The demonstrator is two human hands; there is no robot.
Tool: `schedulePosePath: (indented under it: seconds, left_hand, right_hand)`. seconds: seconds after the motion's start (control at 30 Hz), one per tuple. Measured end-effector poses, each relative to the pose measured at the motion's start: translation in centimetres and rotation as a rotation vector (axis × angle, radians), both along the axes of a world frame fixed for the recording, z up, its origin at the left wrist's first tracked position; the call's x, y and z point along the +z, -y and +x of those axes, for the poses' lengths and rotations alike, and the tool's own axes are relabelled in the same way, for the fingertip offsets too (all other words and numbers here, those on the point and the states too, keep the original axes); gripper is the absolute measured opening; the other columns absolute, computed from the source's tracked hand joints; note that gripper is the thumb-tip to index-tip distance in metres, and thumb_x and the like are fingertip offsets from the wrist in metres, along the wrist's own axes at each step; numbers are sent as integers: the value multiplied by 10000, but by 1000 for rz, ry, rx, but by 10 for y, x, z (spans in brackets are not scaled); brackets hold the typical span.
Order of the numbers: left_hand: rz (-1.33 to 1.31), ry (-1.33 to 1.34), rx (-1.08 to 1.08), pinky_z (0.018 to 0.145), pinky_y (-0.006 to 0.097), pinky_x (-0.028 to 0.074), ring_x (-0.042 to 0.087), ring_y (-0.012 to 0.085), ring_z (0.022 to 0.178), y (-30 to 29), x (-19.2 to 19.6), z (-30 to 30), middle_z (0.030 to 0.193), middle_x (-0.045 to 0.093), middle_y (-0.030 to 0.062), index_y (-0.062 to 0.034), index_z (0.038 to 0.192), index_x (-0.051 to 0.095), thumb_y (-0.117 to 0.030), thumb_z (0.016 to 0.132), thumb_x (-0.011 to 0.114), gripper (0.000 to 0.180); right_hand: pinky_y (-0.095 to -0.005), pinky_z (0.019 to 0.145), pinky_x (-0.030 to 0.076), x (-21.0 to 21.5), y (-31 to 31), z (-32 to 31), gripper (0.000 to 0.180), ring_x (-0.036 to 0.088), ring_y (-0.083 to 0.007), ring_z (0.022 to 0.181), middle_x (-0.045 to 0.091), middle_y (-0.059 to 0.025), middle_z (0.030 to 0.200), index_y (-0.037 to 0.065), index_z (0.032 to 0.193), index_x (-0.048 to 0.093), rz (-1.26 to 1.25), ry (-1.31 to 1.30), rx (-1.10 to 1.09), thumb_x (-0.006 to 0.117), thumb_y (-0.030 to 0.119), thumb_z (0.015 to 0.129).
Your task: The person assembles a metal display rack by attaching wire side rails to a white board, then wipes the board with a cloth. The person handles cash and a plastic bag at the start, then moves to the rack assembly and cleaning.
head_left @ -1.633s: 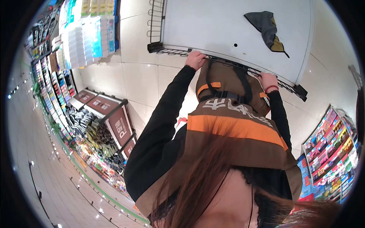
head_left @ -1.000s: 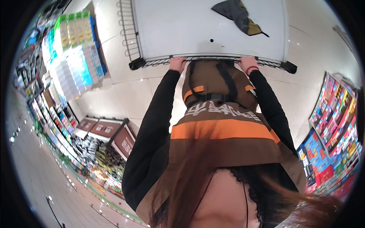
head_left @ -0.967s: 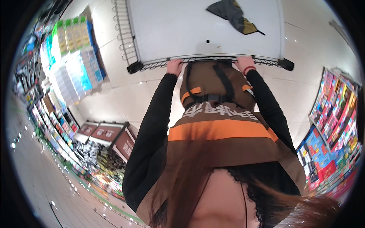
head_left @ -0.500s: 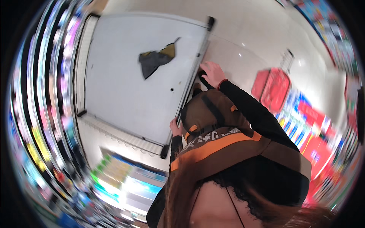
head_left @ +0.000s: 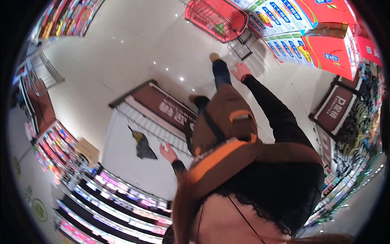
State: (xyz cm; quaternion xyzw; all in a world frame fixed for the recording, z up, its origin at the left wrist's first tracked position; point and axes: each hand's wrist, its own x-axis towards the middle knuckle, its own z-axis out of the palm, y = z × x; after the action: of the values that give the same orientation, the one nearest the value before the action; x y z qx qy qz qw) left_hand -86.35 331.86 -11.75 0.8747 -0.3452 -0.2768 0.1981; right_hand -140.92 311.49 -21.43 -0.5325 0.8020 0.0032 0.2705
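My left hand (head_left: pixel 168 153) is open, fingers spread, over the near edge of a white-topped display table (head_left: pixel 122 162). It looks empty and lies just right of a crumpled grey and olive cloth (head_left: pixel 143 146) on the tabletop. A wire rail (head_left: pixel 146 124) runs along that side of the table, above a brown sign panel (head_left: pixel 162 106). Stretched out ahead over the floor, my right hand (head_left: pixel 240 71) has its fingers apart and holds nothing. The red cart basket (head_left: pixel 219 20) is the nearest thing beyond it.
Stacked red and white cartons (head_left: pixel 284 32) stand at the far right. Shelves of goods (head_left: pixel 122 207) line the lower left, beside a cardboard box (head_left: pixel 87 151). Another brown-panelled display stand (head_left: pixel 333 107) is at the right. Pale tiled floor (head_left: pixel 122 57) spreads ahead.
The view has turned, so the table now lies to my lower left and the red cart ahead. Both hands have come away from the table's edge; the right now reaches forward over the floor.
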Motion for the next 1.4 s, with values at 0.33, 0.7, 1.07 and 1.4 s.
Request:
schedulePosePath:
  seconds: [0.33, 0.7, 1.07, 1.4]
  left_hand:
    - [-54, 108, -724, 766, 447, 505, 639, 332, 865, 68, -25, -190, 990, 699, 129, -64, 1112, 660, -280, 904, 676, 301]
    - [539, -249, -335, 940, 374, 471, 607, 281, 1055, 102, -17, -260, 1109, 660, 130, -40, 1198, 639, -207, 951, 615, 299]
    - [209, -208, 207, 963, 370, 453, 586, 265, 1080, 189, 56, -277, 1122, 631, 141, -29, 1187, 636, -211, 963, 609, 289]
    - [-268, -300, 830, 968, 344, 458, 609, 248, 1101, 353, 17, -95, 1167, 648, 158, 0, 1206, 610, -286, 954, 637, 382]
  right_hand:
    - [-472, 945, 492, -190, 233, -69, 571, 575, -417, 1123, 598, -238, 1176, 27, 1210, 522, 172, 162, -142, 729, 379, 812]
    - [-527, 984, 465, -287, 322, -65, 715, 585, -336, 1184, 522, -145, 1359, 61, 1278, 547, 362, 251, -295, 716, 548, 783]
    - [-500, 847, 499, -88, 380, -100, 743, 662, -440, 964, 687, -287, 890, -24, 937, 721, 207, 93, -79, 531, 691, 863]
    - [-492, 743, 517, 131, 465, 26, 777, 685, -428, 840, 694, -250, 809, 2, 912, 742, 149, -279, 367, 517, 742, 836]
